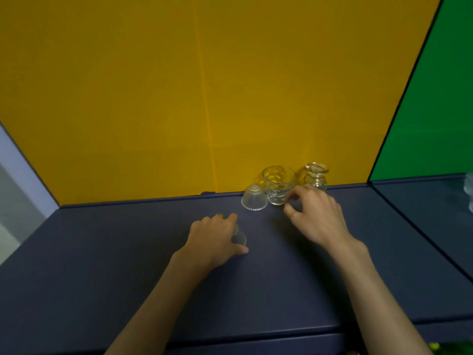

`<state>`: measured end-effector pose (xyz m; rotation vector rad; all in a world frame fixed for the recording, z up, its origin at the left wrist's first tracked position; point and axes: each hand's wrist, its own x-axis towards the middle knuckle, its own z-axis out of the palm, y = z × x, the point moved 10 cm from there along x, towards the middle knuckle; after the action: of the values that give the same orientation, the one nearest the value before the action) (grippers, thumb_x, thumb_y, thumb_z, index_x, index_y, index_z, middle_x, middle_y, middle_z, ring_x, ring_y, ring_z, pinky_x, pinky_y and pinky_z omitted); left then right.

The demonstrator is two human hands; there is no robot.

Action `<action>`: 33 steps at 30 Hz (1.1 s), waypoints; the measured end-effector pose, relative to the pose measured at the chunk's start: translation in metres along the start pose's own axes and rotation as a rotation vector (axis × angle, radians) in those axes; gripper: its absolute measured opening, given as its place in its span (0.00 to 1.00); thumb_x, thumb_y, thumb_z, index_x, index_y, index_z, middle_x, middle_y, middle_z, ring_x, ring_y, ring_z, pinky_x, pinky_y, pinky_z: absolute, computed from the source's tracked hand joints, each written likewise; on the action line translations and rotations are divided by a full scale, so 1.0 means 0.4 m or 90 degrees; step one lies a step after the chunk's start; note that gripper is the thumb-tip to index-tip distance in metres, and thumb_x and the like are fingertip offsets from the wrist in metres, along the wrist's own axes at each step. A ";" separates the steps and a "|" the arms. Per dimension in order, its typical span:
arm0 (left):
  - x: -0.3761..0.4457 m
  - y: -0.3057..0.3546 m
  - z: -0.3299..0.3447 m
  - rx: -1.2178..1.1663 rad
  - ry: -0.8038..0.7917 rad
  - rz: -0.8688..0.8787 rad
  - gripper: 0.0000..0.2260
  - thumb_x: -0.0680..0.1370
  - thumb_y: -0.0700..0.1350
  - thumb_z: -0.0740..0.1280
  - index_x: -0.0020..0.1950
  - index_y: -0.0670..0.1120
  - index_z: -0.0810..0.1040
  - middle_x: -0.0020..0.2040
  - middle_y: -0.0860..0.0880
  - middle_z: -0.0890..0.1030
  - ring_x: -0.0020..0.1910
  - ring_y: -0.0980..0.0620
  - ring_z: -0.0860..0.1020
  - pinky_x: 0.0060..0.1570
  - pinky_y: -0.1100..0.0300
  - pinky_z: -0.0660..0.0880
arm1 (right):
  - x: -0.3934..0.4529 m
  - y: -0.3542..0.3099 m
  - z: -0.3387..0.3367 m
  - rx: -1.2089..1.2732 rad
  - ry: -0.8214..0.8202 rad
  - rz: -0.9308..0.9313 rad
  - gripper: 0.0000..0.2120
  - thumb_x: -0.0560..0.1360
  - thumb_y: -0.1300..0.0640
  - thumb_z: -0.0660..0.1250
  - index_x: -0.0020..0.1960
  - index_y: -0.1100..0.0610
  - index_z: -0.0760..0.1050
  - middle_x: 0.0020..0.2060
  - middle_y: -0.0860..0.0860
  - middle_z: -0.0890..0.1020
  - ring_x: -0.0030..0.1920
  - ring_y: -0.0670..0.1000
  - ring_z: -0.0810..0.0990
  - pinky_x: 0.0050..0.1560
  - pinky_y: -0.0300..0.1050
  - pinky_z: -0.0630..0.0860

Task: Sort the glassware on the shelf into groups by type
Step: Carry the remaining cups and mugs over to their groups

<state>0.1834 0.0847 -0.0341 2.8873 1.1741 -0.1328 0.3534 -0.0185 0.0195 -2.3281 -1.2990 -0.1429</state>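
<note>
Clear glass clusters against the yellow back panel [153, 98] of the shelf [102, 252]: an upturned ribbed cup [254, 200], touching it a dimpled tumbler [277, 184], and beyond the tumbler a small flared vase [316, 176]. The left hand [213, 240] grips a small glass [238, 237] in front of the tumbler, fingers curled round it; the right hand [316, 216] hovers unclenched just beside the tumbler's base, holding nothing. The pieces stand so tight that a careless reach could, I judge, knock the tumbler into the cup or vase. Away from the tumbler toward the grey side lies plenty of bare surface; the shelf's front edge [256, 334] is well apart
</note>
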 end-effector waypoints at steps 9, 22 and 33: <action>0.034 -0.119 -0.044 -0.585 0.074 -0.009 0.20 0.71 0.59 0.76 0.55 0.52 0.72 0.52 0.51 0.80 0.48 0.52 0.80 0.43 0.54 0.78 | 0.060 -0.020 -0.011 0.006 0.059 0.082 0.16 0.74 0.47 0.69 0.58 0.53 0.75 0.56 0.54 0.77 0.54 0.62 0.79 0.43 0.50 0.69; 0.037 -0.214 -0.120 -1.147 0.130 0.077 0.28 0.67 0.41 0.76 0.66 0.48 0.74 0.57 0.42 0.84 0.60 0.43 0.82 0.64 0.46 0.76 | 0.121 -0.046 0.047 -0.035 0.024 0.155 0.38 0.72 0.39 0.72 0.71 0.59 0.62 0.64 0.61 0.70 0.60 0.66 0.77 0.50 0.55 0.75; 0.023 -0.271 -0.127 -1.058 0.155 0.065 0.37 0.58 0.47 0.83 0.65 0.47 0.75 0.54 0.45 0.86 0.55 0.44 0.84 0.60 0.45 0.78 | 0.139 -0.037 0.088 0.006 0.048 0.200 0.40 0.68 0.35 0.75 0.66 0.61 0.66 0.61 0.60 0.75 0.60 0.63 0.77 0.51 0.55 0.75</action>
<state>0.1181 0.1714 0.0170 1.4315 0.5482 0.7924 0.3670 0.0468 0.0107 -2.4574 -0.8828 -0.1199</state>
